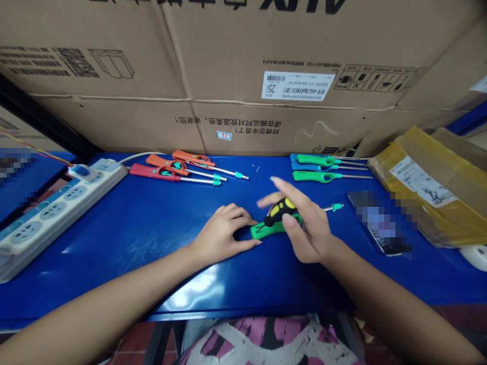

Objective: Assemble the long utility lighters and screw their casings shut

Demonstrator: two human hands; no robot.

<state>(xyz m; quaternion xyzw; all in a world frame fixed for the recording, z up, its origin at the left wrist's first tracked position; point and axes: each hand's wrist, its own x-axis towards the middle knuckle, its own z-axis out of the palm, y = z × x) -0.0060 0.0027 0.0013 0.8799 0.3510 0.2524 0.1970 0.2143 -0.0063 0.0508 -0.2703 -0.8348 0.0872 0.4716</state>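
passage: between power strip [63, 208] and left hand [222, 234] | blocked: carton [228, 81] behind, parcel [454, 185] right

Black-yellow screwdriver [280, 211] tilted over green lighter [269, 230]

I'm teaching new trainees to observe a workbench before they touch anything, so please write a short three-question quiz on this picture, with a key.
1. What does the right hand hold?
2. How many lighters lie in the group nearest the power strip?
3. True or false: the phone lies to the right of that hand in the picture.

Key:
1. A black-and-yellow tool.
2. Three: one red, two orange.
3. True.
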